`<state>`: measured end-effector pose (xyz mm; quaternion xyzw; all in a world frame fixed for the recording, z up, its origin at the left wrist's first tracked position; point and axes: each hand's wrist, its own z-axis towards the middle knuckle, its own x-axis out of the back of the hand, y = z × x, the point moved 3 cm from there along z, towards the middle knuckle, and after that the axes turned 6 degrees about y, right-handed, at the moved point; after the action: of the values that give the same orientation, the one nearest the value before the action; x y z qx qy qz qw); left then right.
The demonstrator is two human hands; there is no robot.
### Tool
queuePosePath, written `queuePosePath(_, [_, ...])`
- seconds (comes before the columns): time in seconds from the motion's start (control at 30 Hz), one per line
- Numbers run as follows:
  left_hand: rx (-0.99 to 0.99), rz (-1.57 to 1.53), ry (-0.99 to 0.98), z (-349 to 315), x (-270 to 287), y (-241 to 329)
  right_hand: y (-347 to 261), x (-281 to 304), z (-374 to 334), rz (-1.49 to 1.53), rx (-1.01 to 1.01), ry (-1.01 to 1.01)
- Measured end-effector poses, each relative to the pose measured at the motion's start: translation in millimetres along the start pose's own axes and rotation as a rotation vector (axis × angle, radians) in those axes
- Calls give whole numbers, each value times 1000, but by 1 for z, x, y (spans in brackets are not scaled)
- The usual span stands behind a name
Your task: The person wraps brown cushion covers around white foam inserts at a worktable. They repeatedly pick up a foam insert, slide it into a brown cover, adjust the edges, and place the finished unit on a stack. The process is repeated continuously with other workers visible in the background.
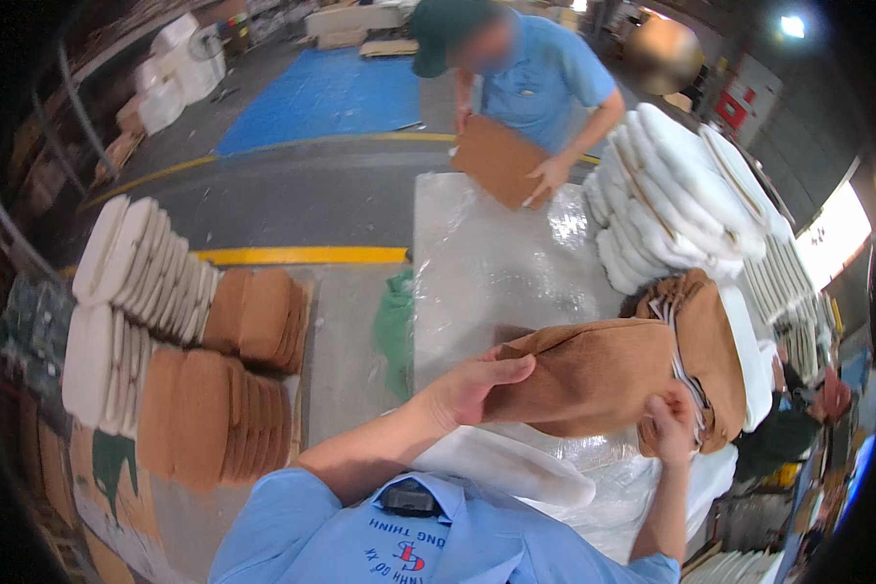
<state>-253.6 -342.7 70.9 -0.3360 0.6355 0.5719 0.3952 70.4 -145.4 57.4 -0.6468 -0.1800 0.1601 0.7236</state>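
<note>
A brown fabric cushion cover (pixel 589 375) stretches between my hands above the plastic-covered table (pixel 501 263). My left hand (pixel 477 384) grips its left end, thumb on top and fingers hidden beneath the cloth. At the right end, my right hand (pixel 670 420) has its fingers curled against the cover's edge, next to pale zipper-like strips. Just beyond lies a heap of brown covers (pixel 715 360) with those strips showing. A white cushion pad (pixel 506 465) rests on the table close to my body, below the cover.
Across the table a person in a blue shirt (pixel 540 83) holds a brown cushion (pixel 501 161). White padding (pixel 686 185) is piled high at the right. On my left stand stacks of white cushions (pixel 136 258) and brown cushions (pixel 209 414). Green cloth (pixel 396 326) hangs at the table's left edge.
</note>
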Motion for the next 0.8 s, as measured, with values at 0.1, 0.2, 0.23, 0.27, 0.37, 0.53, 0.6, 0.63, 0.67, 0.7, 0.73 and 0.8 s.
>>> queuePosePath(0.1, [-53, -184, -90, -20, 3, -6, -126, -1, -19, -339, 90, -170])
queuePosePath(0.2, [-99, -223, -170, -46, 19, -27, -189, -42, 11, -213, 272, -834])
queuePosePath(0.23, [-113, -234, -172, -57, 21, -34, -191, -63, 27, -67, 192, -944])
queuePosePath(0.27, [-93, -261, -164, -60, 25, -43, -166, -66, 43, 49, -52, -755])
queuePosePath(0.37, [-106, -170, 70, -77, 39, -61, -67, -176, 66, 110, -295, -495])
queuePosePath(0.53, [-223, -31, 644, -113, 67, -71, 85, -295, -3, 471, -822, -585])
queuePosePath(0.6, [-283, 49, 821, -135, 72, -69, 93, -305, -27, 516, -908, -653])
queuePosePath(0.63, [-304, 65, 860, -144, 74, -69, 89, -310, -37, 475, -934, -704])
queuePosePath(0.67, [-315, 84, 887, -148, 75, -70, 81, -313, -42, 412, -936, -755])
queuePosePath(0.7, [-342, 104, 941, -153, 77, -70, 73, -315, -46, 349, -942, -806])
queuePosePath(0.73, [-367, 132, 986, -156, 77, -69, 61, -316, -48, 283, -936, -854])
queuePosePath(0.8, [-415, 143, 1054, -154, 80, -72, 44, -323, -49, 159, -916, -946])
